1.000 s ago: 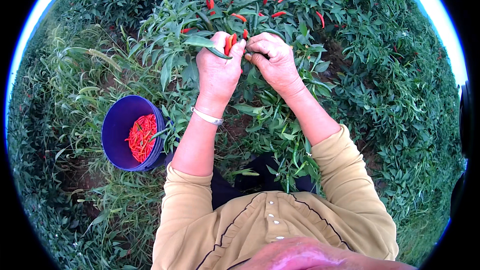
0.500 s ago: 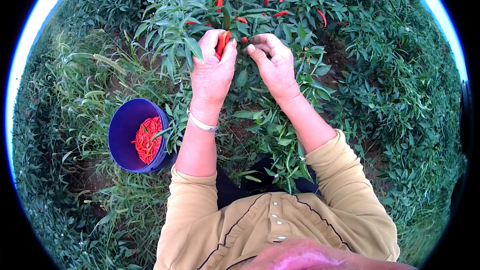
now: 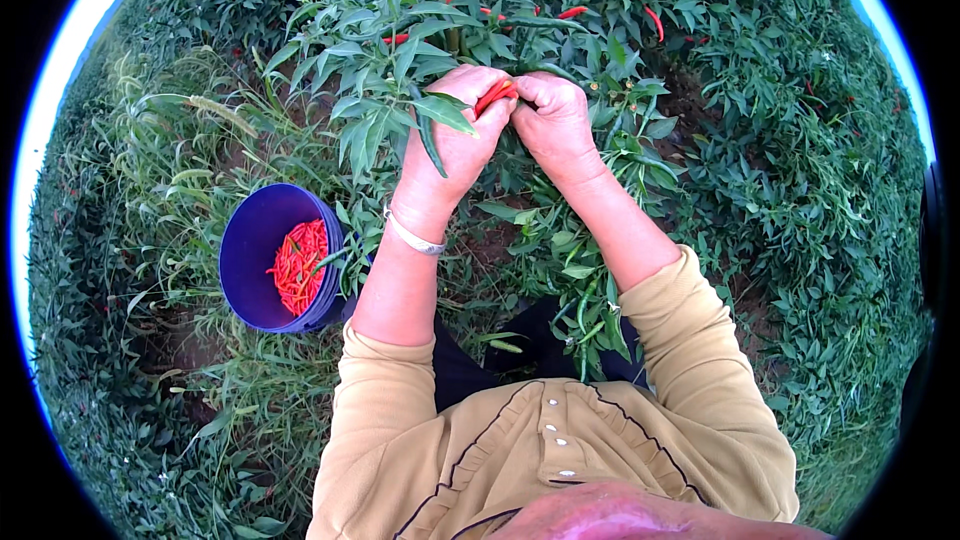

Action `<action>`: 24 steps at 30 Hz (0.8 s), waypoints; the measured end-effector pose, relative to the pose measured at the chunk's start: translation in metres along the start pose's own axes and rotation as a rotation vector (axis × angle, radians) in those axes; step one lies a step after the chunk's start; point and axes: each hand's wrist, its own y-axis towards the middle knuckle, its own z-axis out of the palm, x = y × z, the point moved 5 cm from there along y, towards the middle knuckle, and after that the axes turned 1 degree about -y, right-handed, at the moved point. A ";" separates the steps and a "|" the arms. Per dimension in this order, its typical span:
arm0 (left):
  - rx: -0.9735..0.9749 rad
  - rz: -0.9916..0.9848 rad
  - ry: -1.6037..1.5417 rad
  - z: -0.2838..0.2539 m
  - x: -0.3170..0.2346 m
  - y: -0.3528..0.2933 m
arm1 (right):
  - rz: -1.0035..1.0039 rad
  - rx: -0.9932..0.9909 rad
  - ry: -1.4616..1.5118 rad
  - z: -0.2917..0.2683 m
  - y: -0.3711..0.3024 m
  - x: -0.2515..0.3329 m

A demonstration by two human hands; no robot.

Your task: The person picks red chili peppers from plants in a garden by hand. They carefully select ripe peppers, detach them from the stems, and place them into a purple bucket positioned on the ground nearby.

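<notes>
So, starting on the left, a tangle of weeds is being topped by fuzzy seed heads, with brown soil peeking through. Next along, a heap of red chillies is being held in a blue bucket, all bunched over to its right side, and the right rim is being crossed by a green pod.

Then a pale band is being worn on the left wrist. The left hand is being kept curled, and a few bright red pods are being gripped in it, poking out between thumb and fingers. The back of that hand is being partly covered by a leaf and a dangling green chilli. Both hands are being held right up at a leafy plant, more red fruit showing above them.

Just to the right, the right hand is being held with fingers bent and tips drawn together, right by the left thumb. Whether anything's being pinched there, can't tell, since the tips are being hidden.

Below it, green chillies are being borne on low stems, and farther up and right a curved red one is being set off by dark foliage.
</notes>
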 end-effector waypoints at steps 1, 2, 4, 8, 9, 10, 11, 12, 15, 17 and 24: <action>0.000 -0.095 -0.024 0.000 0.003 -0.001 | -0.024 0.006 -0.033 -0.003 0.002 0.006; -0.013 -0.165 -0.084 0.000 0.006 -0.002 | -0.051 0.007 -0.068 -0.006 0.003 0.009; -0.040 -0.306 -0.203 0.004 0.015 -0.007 | 0.076 -0.015 0.013 -0.007 -0.001 -0.001; -0.027 0.097 -0.004 0.005 -0.005 -0.004 | 0.246 -0.059 0.125 -0.007 -0.006 -0.016; -0.049 0.175 0.030 0.008 -0.005 -0.005 | 0.263 -0.075 0.115 -0.006 -0.007 -0.018; -0.043 0.159 0.026 0.008 -0.005 -0.005 | 0.279 -0.092 0.104 -0.007 -0.008 -0.019; -0.037 0.142 0.020 0.008 -0.006 -0.006 | 0.278 -0.103 0.079 -0.009 -0.007 -0.015; -0.030 0.126 0.015 0.009 -0.006 -0.006 | 0.290 -0.108 0.088 -0.008 -0.006 -0.015; -0.017 0.165 -0.041 0.010 -0.017 -0.003 | 0.470 -0.129 0.300 -0.005 -0.007 -0.023; 0.007 0.120 -0.101 0.012 -0.038 -0.003 | 0.600 -0.155 0.567 -0.001 -0.010 -0.030; -0.065 -0.300 -0.566 0.024 0.003 0.003 | 0.014 0.029 -0.323 -0.001 -0.024 0.028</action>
